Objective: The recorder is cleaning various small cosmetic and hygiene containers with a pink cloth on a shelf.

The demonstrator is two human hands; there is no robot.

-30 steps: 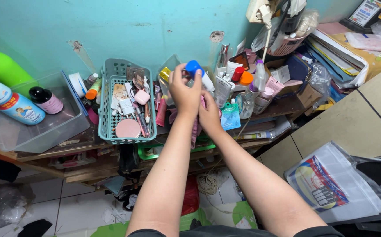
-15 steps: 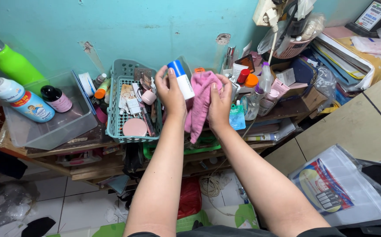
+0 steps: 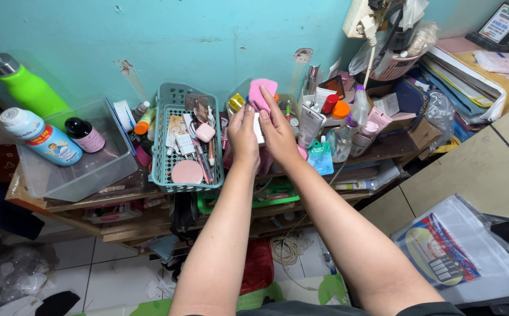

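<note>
Against a turquoise wall (image 3: 178, 35), a cluttered wooden shelf (image 3: 79, 199) carries a teal basket (image 3: 166, 175) of cosmetics, a clear plastic bin (image 3: 84, 172) with bottles, and a green bottle (image 3: 29, 88). Half a second ago the blue-capped white bottle (image 3: 258, 129) stood clear in the left hand (image 3: 244, 137) beside the pink cloth (image 3: 259, 93); now both hands have closed together, the left gripping the bottle while the right hand (image 3: 278, 131) presses the cloth over its top. With the cap hidden under the cloth, the wiping seems to have reached the bottle's upper end.
</note>
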